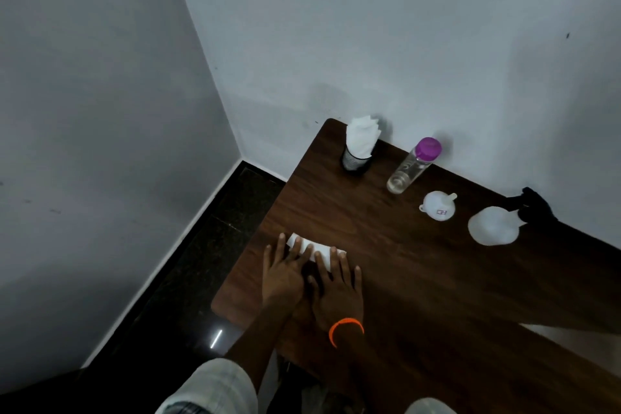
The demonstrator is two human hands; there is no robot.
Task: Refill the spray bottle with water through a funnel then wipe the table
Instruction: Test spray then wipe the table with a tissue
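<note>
- Light sleeves (215,386) at the bottom edge of the view; both forearms reach forward over the near-left corner of the bench (420,296), a dark wood-grain top.
- Orange band (346,329) on the right wrist.
- Left hand (285,274) and right hand (337,292) lie side by side, palms down, touching at the inner edges. Fingers (336,257) of both are straight and spread, released, pressing flat on a white folded tissue (319,250); nothing is grasped.
- The tissue lies flat on the bench near its left edge, its far edge showing beyond the fingertips.
- Spray bottle (494,225), translucent white with a black trigger head, lies on its side at the right, well apart from the hands, head toward the wall.
- White funnel (438,206) rests on the bench, just left of the spray bottle, spout pointing up and right.
- Clear water bottle (408,168) with a purple cap stands beyond the funnel, near the wall; a low level of liquid shows at its base.
- Black mesh holder (356,160) stuffed with white tissues stands at the far-left corner of the bench.
- Grey walls and dark floor (188,262) surround the bench.
</note>
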